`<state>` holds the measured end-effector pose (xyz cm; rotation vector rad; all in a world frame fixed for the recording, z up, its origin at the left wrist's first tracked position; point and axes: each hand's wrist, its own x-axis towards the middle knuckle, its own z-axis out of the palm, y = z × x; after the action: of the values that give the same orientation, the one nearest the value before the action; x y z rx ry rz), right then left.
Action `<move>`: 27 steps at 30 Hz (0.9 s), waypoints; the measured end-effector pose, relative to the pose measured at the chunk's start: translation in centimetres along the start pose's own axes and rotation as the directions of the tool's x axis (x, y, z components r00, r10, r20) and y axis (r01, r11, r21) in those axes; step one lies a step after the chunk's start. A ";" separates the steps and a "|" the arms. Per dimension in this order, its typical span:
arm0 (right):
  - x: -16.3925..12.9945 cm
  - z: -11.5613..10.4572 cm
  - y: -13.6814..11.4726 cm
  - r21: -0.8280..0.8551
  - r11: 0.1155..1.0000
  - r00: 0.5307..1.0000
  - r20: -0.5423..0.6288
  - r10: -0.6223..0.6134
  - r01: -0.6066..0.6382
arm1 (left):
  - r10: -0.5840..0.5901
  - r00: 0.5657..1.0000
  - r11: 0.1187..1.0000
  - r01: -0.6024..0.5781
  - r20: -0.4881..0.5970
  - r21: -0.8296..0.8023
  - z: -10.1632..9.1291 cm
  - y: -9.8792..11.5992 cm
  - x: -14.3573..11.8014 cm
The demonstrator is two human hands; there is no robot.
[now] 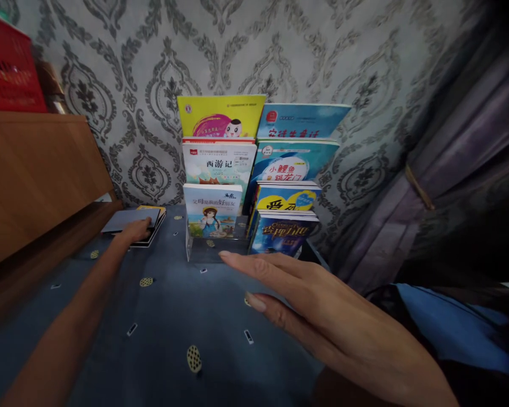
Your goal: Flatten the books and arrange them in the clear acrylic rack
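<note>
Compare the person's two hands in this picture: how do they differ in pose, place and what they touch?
The left hand reaches far out and rests on a flat stack of books beside the wall; the right hand is close to the camera, before the clear book rack, and seems to touch nothing. The left hand's fingers curl onto the stack; the right hand's are stretched flat. Both are bare and above the blue cloth.

Seven books are standing in the clear tiered rack (203, 251) — three in its left column, led by the front-left book (212, 210), and four in its right column, led by the front-right book (282, 233). One small stack of books (136, 221) is lying flat on the blue cloth (161, 333) — how many it holds cannot be told. Two hands are showing: the left hand (136, 230) and the right hand (318, 308). One red crate (8, 68) is sitting up on one wooden cabinet (34, 169).
</note>
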<state>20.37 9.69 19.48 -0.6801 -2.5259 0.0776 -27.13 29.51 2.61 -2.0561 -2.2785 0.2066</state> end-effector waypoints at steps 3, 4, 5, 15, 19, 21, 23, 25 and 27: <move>0.0 0.0 0.1 -0.001 1.000 1.000 0.005 0.009 -0.009 | -0.001 1.000 0.999 0.000 0.011 0.053 -0.2 -0.2 -0.6; 0.0 0.0 0.2 -0.003 1.000 1.000 0.006 0.013 -0.013 | 0.005 1.000 0.998 -0.007 0.016 0.068 -0.4 -0.3 -0.8; 0.0 0.0 0.2 -0.006 1.000 1.000 0.006 0.016 -0.016 | 0.012 1.000 0.997 -0.014 0.023 0.080 -0.6 -0.4 -1.0; 0.3 0.4 0.7 0.046 0.999 0.999 0.037 0.017 -0.019 | 0.062 0.997 0.987 -0.067 0.038 0.143 -1.8 0.5 -1.1; 0.2 0.4 0.7 0.053 0.998 0.999 0.032 0.026 -0.028 | 0.058 0.998 0.986 -0.060 0.017 0.153 -1.5 1.1 -1.7; 0.1 0.3 0.6 0.053 0.998 0.999 0.032 0.026 -0.027 | 0.066 0.998 0.985 -0.066 0.006 0.157 -1.5 1.3 -2.4; 0.0 0.2 0.6 0.051 0.998 0.999 0.029 0.022 -0.024 | 0.080 0.997 0.984 -0.079 -0.001 0.160 -1.5 1.3 -3.4; -0.1 0.1 0.6 0.052 0.998 0.999 0.026 0.021 -0.022 | 0.101 0.995 0.982 -0.099 -0.007 0.160 -1.6 1.5 -4.7; -0.2 0.0 0.7 0.062 0.998 1.000 0.028 0.013 -0.014 | 0.134 0.991 0.979 -0.130 -0.012 0.155 -1.4 1.9 -6.1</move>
<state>20.84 10.20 19.23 -0.6757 -2.5339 0.1702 -24.38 23.72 4.01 -2.1192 -2.0443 0.3536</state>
